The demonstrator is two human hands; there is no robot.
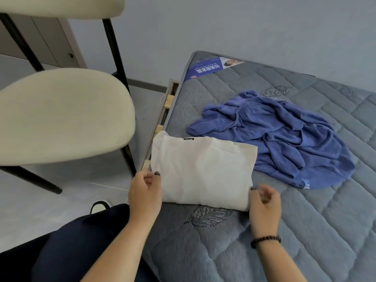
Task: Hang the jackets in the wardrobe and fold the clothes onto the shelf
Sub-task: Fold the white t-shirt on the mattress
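Note:
A white garment, folded into a rectangle, lies on the grey quilted mattress near its left edge. My left hand is at the garment's near left corner, thumb and fingers curled at the cloth's edge. My right hand is at the near right corner, fingers loosely curled and blurred; whether it pinches the cloth is unclear. A crumpled blue garment lies unfolded just beyond and to the right of the white one.
A cream chair with black legs stands on the floor to the left of the bed. A blue label sits at the mattress's far corner. Wooden bed slats show along the left edge. Grey wall behind.

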